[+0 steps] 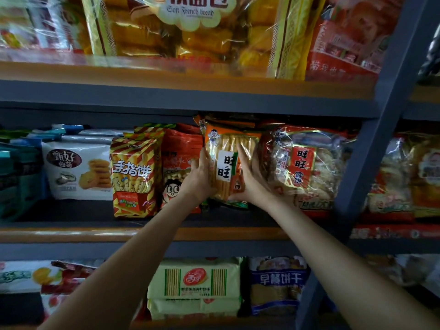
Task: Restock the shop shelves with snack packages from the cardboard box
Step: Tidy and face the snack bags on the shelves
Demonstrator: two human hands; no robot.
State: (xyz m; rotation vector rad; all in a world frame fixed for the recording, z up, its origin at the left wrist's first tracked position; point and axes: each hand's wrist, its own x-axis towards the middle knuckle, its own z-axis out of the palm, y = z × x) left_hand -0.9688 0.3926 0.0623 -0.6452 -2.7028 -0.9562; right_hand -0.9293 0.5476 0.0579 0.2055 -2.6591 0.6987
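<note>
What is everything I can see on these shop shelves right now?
Soft French bread bag: one, yellow, top shelf centre.
Red snack bag: one, top shelf right.
White cookie pack: one, middle shelf left.
Striped finger-biscuit bag: one, red and yellow, middle shelf.
Red cartoon-face bag: one, beside it.
Orange rice cracker pack: one, held upright, middle shelf.
Red rice cracker bag: one, right of it.
Pale green cracker packs: two, stacked, bottom shelf.
Blue biscuit pack: one, bottom shelf.
Left hand: on the pack's left side.
Right hand: on its right side.
</note>
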